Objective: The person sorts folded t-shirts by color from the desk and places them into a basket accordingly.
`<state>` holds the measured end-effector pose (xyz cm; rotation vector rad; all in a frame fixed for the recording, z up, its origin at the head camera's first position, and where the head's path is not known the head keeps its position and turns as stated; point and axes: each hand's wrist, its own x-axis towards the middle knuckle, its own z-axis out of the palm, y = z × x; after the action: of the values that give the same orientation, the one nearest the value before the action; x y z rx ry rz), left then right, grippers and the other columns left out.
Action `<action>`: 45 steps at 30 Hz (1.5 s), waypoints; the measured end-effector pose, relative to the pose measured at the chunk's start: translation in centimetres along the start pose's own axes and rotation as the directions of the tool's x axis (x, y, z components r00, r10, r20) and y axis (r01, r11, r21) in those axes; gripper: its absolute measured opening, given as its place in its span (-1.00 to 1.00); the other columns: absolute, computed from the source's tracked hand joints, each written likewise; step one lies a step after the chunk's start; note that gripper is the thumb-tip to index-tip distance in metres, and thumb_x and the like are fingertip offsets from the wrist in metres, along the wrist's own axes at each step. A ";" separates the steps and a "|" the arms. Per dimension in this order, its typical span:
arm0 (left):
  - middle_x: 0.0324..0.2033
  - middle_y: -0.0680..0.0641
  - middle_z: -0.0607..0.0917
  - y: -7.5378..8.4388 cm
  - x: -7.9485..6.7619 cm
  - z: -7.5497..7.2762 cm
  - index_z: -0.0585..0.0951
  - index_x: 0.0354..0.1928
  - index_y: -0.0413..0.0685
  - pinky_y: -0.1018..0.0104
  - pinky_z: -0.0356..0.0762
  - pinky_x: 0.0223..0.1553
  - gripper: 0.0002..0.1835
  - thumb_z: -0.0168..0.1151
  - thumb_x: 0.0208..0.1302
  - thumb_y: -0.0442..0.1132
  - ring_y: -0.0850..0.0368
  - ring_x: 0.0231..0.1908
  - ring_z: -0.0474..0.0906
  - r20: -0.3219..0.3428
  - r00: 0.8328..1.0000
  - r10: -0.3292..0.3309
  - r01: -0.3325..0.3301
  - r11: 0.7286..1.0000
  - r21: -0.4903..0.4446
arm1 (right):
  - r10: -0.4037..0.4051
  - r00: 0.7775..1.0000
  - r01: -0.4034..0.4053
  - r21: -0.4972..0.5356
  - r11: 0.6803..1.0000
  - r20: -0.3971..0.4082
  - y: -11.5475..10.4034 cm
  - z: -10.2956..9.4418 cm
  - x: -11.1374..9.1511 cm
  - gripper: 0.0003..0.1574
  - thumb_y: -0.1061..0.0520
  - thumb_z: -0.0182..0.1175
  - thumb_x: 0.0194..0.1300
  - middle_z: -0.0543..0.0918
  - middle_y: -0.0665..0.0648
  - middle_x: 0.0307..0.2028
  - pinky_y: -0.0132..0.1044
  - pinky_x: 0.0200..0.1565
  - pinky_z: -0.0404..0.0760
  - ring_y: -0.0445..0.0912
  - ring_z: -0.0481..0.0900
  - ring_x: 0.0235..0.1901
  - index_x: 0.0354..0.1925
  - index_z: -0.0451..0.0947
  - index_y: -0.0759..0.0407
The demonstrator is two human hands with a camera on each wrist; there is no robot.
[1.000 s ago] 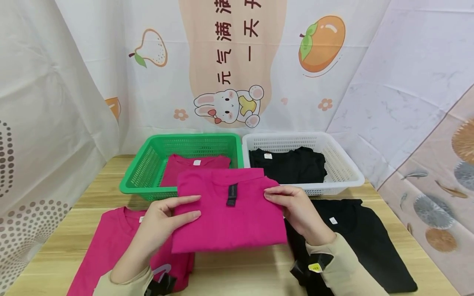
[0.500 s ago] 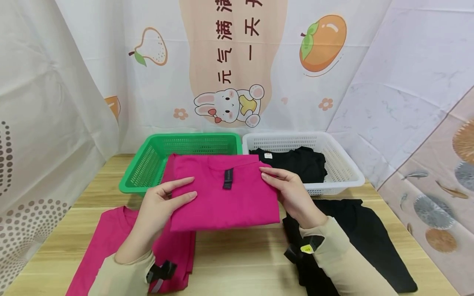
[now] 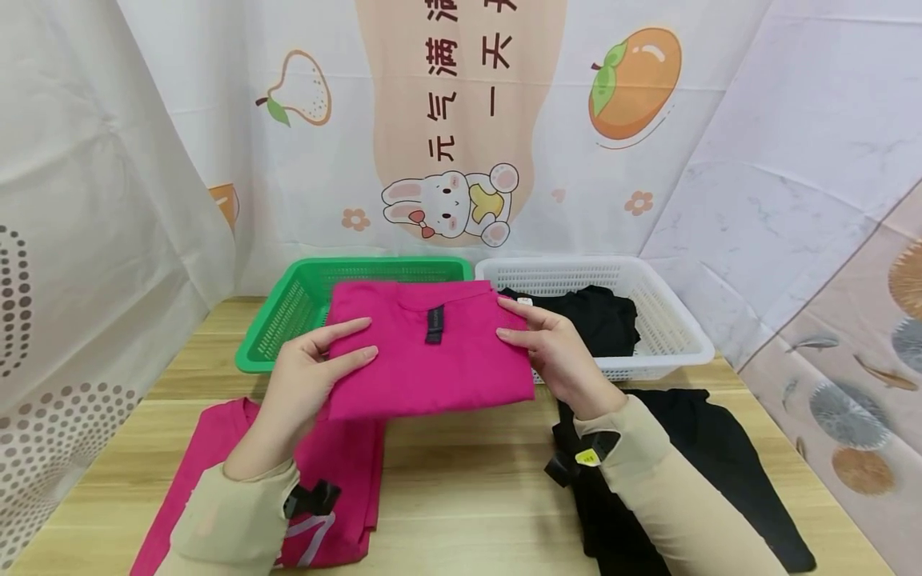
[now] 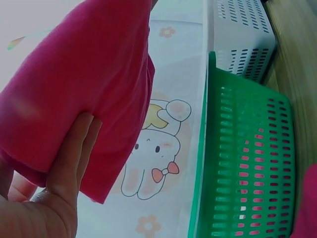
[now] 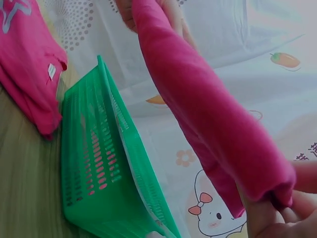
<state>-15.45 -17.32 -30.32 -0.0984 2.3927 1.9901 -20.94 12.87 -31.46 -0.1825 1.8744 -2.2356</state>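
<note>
Pink cloth, front and centre of the head view: a folded shirt (image 3: 425,368) held up in mid-air, dark label (image 3: 434,324) facing us, its top edge across the front of the green basket (image 3: 281,336). Left hand (image 3: 306,376) at one side, right hand (image 3: 558,352) at the other, each with two digits spread on the front and the rest tucked out of sight; the fold is gripped between them. White basket (image 3: 673,320) right of centre, black shirt (image 3: 598,316) inside. Down on the tabletop (image 3: 461,496), a second pink shirt (image 3: 338,472) lower left, spare black shirt (image 3: 713,472) lower right.

Over to the left wrist: fingers (image 4: 74,148) flat against the cloth at lower left, gap just the thickness of the fold. Green basket fills the right side, pink peeking through its slots.

Right wrist now, and the bundle is edge-on, running from the top down to lower right, where the fingers (image 5: 265,218) pinch its end. And look, the layers part slightly there! That's the danger, I'd say: slacken one side and the fold could spill loose. Set down too low or tilted, its hem might snag the green rim and crumple.
</note>
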 end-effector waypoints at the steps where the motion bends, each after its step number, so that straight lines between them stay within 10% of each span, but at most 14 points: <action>1: 0.17 -0.06 0.58 0.1 0.1 -0.1 0.54 0.31 0.21 0.31 0.71 -0.20 -0.38 0.43 0.19 0.03 0.20 -0.30 0.74 0.001 1.000 -0.004 0.004 1.000 -0.006 | -0.004 1.000 0.004 -0.006 1.000 0.009 -0.1 0.1 0.1 -0.24 0.39 0.14 0.31 0.35 0.22 0.40 -0.41 -0.10 0.66 -0.22 0.57 0.04 0.45 0.27 0.18; 17: 0.37 -0.15 0.40 2.1 2.0 -1.1 0.28 0.49 0.29 0.37 0.67 -0.08 -0.21 0.38 0.25 -0.19 0.10 0.18 0.49 0.140 0.990 0.014 -0.015 1.000 0.004 | 0.126 0.979 -0.105 -0.135 0.985 0.160 -2.1 0.1 3.3 0.12 0.52 0.15 0.20 0.26 0.23 0.45 -0.28 -0.13 0.72 0.10 0.38 0.33 0.57 -0.04 0.00; 32: 0.38 -0.16 0.37 2.0 5.0 -1.6 0.32 0.47 0.24 0.48 0.65 -0.16 -0.26 0.31 0.28 -0.31 -0.10 0.26 0.40 0.085 0.995 0.058 -0.070 0.987 0.147 | 0.180 0.978 -0.166 -0.129 0.978 0.105 -2.4 1.1 5.9 -0.22 0.48 0.09 0.29 0.24 0.15 0.47 -0.39 -0.08 0.66 0.05 0.39 0.31 0.44 0.30 0.16; 45: 0.32 -0.25 0.48 0.9 7.8 -3.1 0.40 0.42 0.09 0.67 0.53 -0.30 -0.33 0.36 0.27 -0.22 -0.15 0.29 0.37 -0.082 0.992 0.099 -0.074 0.961 0.267 | 0.091 0.996 -0.090 -0.141 0.986 0.003 -0.4 3.4 8.8 -0.31 0.40 0.08 0.35 0.29 0.18 0.43 -0.03 0.29 0.48 0.09 0.40 0.34 0.41 0.35 0.13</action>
<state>-23.19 -20.49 -29.36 -0.0841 2.7422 1.7134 -28.69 7.48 -30.86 -0.1280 1.9947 -2.0413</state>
